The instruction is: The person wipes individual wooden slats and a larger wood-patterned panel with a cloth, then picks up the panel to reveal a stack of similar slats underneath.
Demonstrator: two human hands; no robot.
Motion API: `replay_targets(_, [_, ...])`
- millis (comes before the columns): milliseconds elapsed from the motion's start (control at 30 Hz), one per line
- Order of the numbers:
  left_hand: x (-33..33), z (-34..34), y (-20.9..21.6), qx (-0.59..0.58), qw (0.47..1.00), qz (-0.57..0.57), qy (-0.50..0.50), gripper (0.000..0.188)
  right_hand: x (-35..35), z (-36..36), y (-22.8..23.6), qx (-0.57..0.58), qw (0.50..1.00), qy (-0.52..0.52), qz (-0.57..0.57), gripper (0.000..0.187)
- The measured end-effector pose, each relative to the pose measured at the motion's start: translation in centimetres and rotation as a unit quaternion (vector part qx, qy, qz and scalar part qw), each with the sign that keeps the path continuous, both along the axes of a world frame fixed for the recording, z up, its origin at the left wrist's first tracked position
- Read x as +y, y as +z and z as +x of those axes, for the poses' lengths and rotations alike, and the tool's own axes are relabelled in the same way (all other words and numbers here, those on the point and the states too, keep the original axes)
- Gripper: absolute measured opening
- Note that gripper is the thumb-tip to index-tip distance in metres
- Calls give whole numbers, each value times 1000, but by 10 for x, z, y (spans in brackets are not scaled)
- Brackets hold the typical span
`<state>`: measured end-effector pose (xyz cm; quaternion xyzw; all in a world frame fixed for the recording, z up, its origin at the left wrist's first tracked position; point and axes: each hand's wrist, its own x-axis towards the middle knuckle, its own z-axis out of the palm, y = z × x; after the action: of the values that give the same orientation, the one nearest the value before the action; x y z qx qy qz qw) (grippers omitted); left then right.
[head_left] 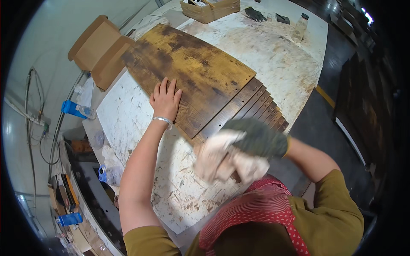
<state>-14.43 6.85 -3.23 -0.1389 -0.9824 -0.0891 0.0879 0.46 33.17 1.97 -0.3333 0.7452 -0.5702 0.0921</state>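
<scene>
mottled brown-yellow board (192,72), off-white rag (224,160)

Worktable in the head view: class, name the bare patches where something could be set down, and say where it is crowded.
Free: the stained white worktable beside the left hand, and the stretch right of the top board, toward the plastic bottle. Crowded: the stack of boards, the near edge where the gloved right hand holds a rag, and the far edge by the cardboard box.

Board (192,68): long, stained yellow-brown with dark patches, flat on top of a fanned stack of darker boards (260,109), small holes near its end, lying diagonally on the table. Rag (222,160): off-white, crumpled, bunched up at the stack's near edge, blurred
</scene>
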Motion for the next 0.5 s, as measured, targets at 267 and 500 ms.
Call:
replay_targets(267, [6, -2, 0, 14, 1000, 1, 1, 49, -40, -43, -44, 207, 934, -261, 130, 22])
replay_targets(500, [-5, -2, 2, -24, 1000, -17, 10, 49, -167, 49, -87, 49, 982, 178, 44, 44])
